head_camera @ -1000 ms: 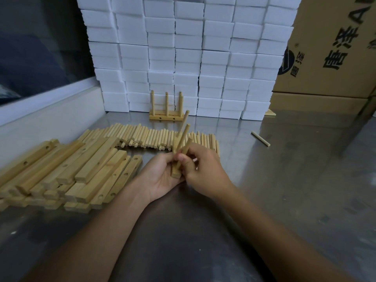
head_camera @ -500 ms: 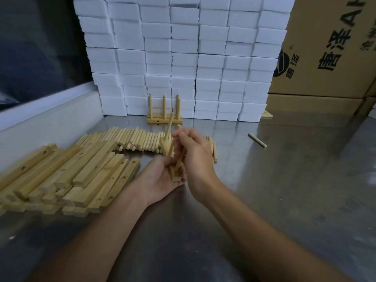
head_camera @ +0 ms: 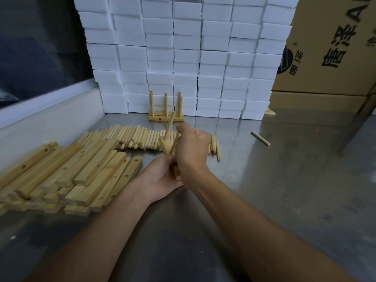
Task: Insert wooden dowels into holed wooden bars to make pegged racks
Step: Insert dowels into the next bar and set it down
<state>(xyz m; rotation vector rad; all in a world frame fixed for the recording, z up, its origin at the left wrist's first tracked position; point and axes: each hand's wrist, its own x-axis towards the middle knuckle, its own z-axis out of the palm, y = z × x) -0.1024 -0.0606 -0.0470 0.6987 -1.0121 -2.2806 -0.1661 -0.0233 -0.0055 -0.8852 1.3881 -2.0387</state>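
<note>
Both hands' fingers curled round one holed bar [head_camera: 167,148] — dowel [head_camera: 169,126] seated, upright

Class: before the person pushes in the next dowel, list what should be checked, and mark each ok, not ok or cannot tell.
1. Bar held firmly: ok, the left hand grips its near end.
2. One dowel already standing in the bar: ok.
3. Right hand holding a dowel: ok, fingers curl round one.
4. That dowel lined up with a hole: cannot tell, the hand hides it.
5. More dowels within reach: ok, the dowel row lies just behind.
6. Finished rack out of the way: ok, by the white boxes.
</note>
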